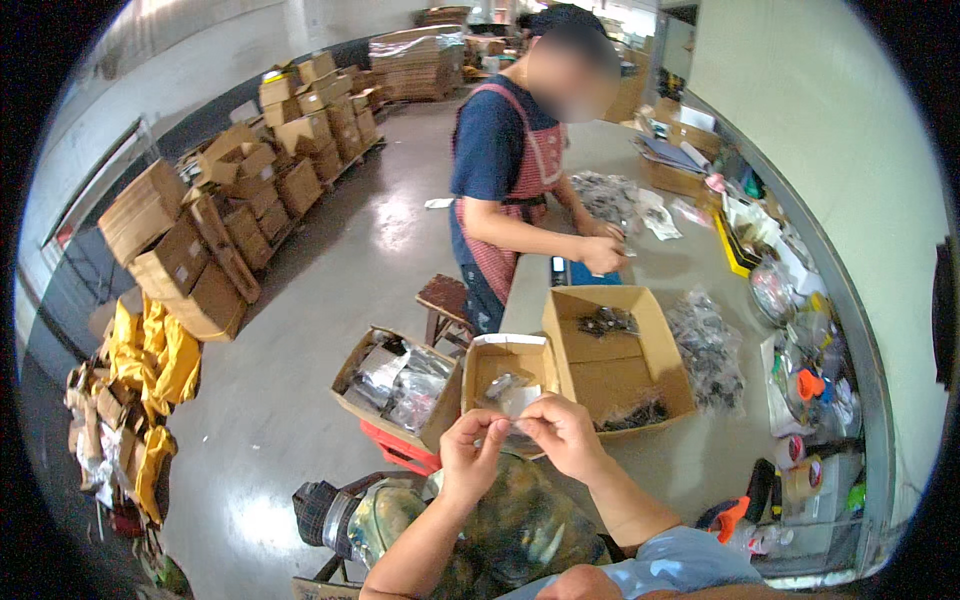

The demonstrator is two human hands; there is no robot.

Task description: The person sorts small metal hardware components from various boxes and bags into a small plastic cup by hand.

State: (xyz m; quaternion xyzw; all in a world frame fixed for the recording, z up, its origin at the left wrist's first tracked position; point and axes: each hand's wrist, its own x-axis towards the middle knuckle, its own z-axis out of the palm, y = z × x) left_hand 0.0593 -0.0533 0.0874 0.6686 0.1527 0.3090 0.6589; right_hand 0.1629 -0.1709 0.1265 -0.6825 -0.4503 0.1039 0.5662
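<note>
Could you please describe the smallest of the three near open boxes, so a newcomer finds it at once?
On the grey table, find the large cardboard box holding dark pieces. Immediately left of it is the small box. It is the narrowest, between that large one and the left box filled with silvery packets.

From the person's head, the left of two side-by-side fisheye cameras looks forward and steeply down. It sits close above the left hand (472, 448) and right hand (564, 434), low near the middle; the table (690, 265) runs ahead on the right, floor (270, 390) spreads left, a co-worker (495, 165) stands farther off near the top, and edges bend toward a dark round rim
</note>
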